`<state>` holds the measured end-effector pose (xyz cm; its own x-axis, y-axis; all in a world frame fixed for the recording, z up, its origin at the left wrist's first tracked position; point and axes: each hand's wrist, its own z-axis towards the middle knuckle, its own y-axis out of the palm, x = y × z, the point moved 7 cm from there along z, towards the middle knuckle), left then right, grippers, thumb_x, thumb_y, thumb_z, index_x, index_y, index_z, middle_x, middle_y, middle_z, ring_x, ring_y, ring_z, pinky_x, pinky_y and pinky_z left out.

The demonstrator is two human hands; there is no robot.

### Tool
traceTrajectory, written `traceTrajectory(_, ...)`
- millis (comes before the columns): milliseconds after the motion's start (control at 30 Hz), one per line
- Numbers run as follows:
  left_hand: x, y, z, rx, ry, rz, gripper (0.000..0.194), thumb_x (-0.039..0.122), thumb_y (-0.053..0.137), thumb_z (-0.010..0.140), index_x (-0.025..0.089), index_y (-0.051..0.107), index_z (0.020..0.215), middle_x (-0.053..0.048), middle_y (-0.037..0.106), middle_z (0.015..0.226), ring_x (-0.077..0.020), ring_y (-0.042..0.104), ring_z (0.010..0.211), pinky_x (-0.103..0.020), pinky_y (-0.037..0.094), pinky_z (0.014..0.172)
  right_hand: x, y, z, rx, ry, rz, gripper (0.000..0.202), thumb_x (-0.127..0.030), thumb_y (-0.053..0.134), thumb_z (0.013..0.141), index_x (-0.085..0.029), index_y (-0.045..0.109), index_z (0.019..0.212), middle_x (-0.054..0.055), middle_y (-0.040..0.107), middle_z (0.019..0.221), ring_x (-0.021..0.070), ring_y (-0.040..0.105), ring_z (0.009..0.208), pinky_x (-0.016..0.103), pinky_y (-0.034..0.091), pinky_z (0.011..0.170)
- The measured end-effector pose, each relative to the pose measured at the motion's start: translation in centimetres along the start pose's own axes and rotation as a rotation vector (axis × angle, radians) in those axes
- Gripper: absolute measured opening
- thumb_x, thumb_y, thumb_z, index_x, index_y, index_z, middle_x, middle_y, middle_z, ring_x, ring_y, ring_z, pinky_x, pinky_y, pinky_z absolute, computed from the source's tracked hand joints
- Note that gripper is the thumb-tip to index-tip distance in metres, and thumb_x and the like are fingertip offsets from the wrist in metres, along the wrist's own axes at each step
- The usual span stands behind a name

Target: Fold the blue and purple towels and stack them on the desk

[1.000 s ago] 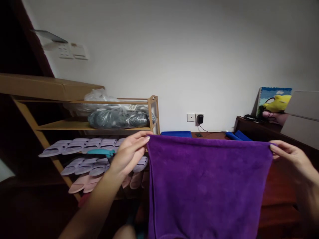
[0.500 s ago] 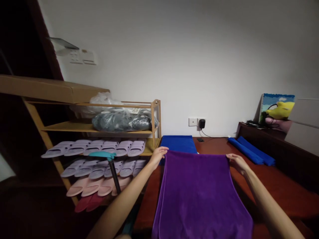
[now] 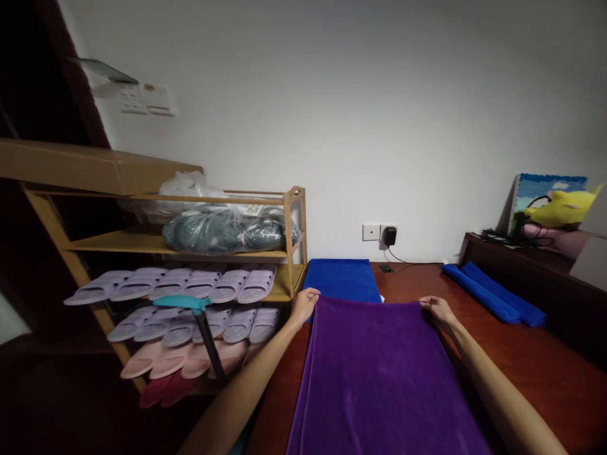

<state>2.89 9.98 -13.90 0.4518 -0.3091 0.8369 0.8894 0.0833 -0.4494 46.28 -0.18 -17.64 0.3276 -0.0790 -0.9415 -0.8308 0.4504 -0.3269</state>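
A purple cloth (image 3: 379, 373) spreads from the far corners toward the bottom of the view, over the reddish-brown table (image 3: 512, 366). My left hand (image 3: 305, 306) pinches its far left corner, and my right hand (image 3: 437, 309) pinches the far right one. The far edge between them sags slightly. Layers show along the left side, so the cloth is folded. Just behind it lies a flat blue cloth (image 3: 341, 278), partly covered by the purple one. Two narrow folded blue cloths (image 3: 493, 297) rest at the right of the table.
To the left stands a wooden rack (image 3: 296, 246) with slippers (image 3: 173, 284) and plastic-wrapped bundles (image 3: 227, 227). A teal-topped black pole (image 3: 208, 341) is before it. A charger (image 3: 389, 236) sits in the wall socket. A yellow plush toy (image 3: 562, 208) sits on the right ledge.
Both hands have come down a little with the purple cloth's far edge, and my right hand has moved slightly left. The camera view has shifted slightly.
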Motion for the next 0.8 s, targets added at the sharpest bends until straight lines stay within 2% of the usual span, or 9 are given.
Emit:
traceTrajectory(100, -0.1, 0.8, 0.5, -0.014, 0.01, 0.116, 0.013, 0.011, 0.056, 0.077, 0.016, 0.067, 0.079, -0.001, 0.065, 0.067, -0.0173, 0.064, 0.07, -0.028, 0.047, 0.07, -0.1, 0.0, 0.7, 0.031, -0.001, -0.169, 0.01, -0.023, 0.062, 0.073, -0.015, 0.056, 0.073, 0.002, 0.063, 0.072, 0.0129, 0.06, 0.068, 0.029, 0.049, 0.07)
traceTrajectory(167, -0.1, 1.2, 0.5, -0.033, 0.018, 0.201, 0.016, 0.01, 0.053, 0.079, 0.017, 0.067, 0.082, -0.003, 0.066, 0.071, -0.0186, 0.064, 0.076, -0.03, 0.047, 0.075, -0.4, 0.0, 0.5, 0.06, -0.007, -0.292, 0.01, -0.025, 0.06, 0.076, -0.015, 0.059, 0.077, 0.006, 0.066, 0.079, 0.018, 0.063, 0.078, 0.034, 0.048, 0.077)
traceTrajectory(233, 0.4, 1.4, 0.0, -0.047, 0.046, 0.288, 0.02, 0.01, 0.051, 0.081, 0.017, 0.067, 0.09, -0.007, 0.068, 0.084, -0.0225, 0.063, 0.091, -0.036, 0.044, 0.085, -1.1, 0.5, -0.2, 0.088, -0.045, -0.404, 0.021, -0.03, 0.056, 0.079, -0.014, 0.062, 0.09, 0.014, 0.067, 0.093, 0.0262, 0.061, 0.096, 0.04, 0.044, 0.088)
traceTrajectory(300, 1.6, 2.0, -1.0, -0.064, 0.112, 0.357, 0.03, 0.01, 0.047, 0.083, 0.016, 0.064, 0.107, -0.012, 0.065, 0.108, -0.0262, 0.055, 0.111, -0.043, 0.037, 0.097, -2.3, 2.0, -1.6, 0.078, -0.133, -0.49, 0.039, -0.038, 0.05, 0.083, -0.013, 0.059, 0.112, 0.019, 0.06, 0.116, 0.0321, 0.051, 0.115, 0.047, 0.035, 0.099)
traceTrajectory(367, 3.5, 3.5, -2.5, -0.122, 0.22, 0.391, 0.041, 0.011, 0.044, 0.085, 0.018, 0.056, 0.123, -0.012, 0.053, 0.131, -0.0246, 0.042, 0.127, -0.041, 0.028, 0.105, -3.8, 4.8, -3.5, 0.001, -0.255, -0.534, 0.053, -0.048, 0.047, 0.086, -0.017, 0.052, 0.127, 0.015, 0.049, 0.134, 0.031, 0.04, 0.127, 0.045, 0.027, 0.107)
traceTrajectory(467, 6.6, 7.6, -5.4, -0.323, 0.501, 0.504, 0.049, 0.022, 0.042, 0.09, 0.02, 0.04, 0.139, -0.006, 0.033, 0.15, -0.0204, 0.023, 0.139, -0.037, 0.019, 0.112, -5.3, 9.7, -6.3, -0.203, -0.431, -0.638, 0.064, -0.062, 0.041, 0.085, -0.028, 0.042, 0.139, 0.004, 0.033, 0.148, 0.0248, 0.026, 0.137, 0.041, 0.02, 0.112)
traceTrajectory(567, 7.0, 10.8, -7.3, -0.478, 0.606, 0.698, 0.058, 0.039, 0.032, 0.096, 0.014, 0.024, 0.147, -0.01, 0.02, 0.154, -0.023, 0.012, 0.142, -0.044, 0.015, 0.113, -5.3, 12.9, -7.8, -0.344, -0.482, -0.855, 0.07, -0.066, 0.025, 0.089, -0.028, 0.027, 0.147, 0.005, 0.014, 0.155, 0.0231, 0.01, 0.142, 0.047, 0.013, 0.112)
traceTrajectory(667, 5.9, 11.9, -7.3, -0.532, 0.54, 0.76, 0.061, 0.047, 0.028, 0.095, 0.014, 0.025, 0.147, -0.012, 0.022, 0.153, -0.0236, 0.015, 0.142, -0.047, 0.016, 0.112, -4.7, 13.8, -8.0, -0.4, -0.448, -0.947, 0.072, -0.067, 0.02, 0.089, -0.026, 0.02, 0.149, 0.008, 0.009, 0.155, 0.0228, 0.009, 0.142, 0.048, 0.012, 0.112)
traceTrajectory(800, 5.6, 11.3, -7.2, -0.526, 0.529, 0.757, 0.063, 0.048, 0.028, 0.095, 0.012, 0.025, 0.147, -0.012, 0.021, 0.153, -0.023, 0.015, 0.142, -0.046, 0.013, 0.113, -4.8, 12.8, -7.8, -0.379, -0.444, -0.926, 0.074, -0.068, 0.019, 0.089, -0.025, 0.015, 0.15, 0.007, 0.01, 0.155, 0.021, 0.011, 0.142, 0.045, 0.013, 0.113)
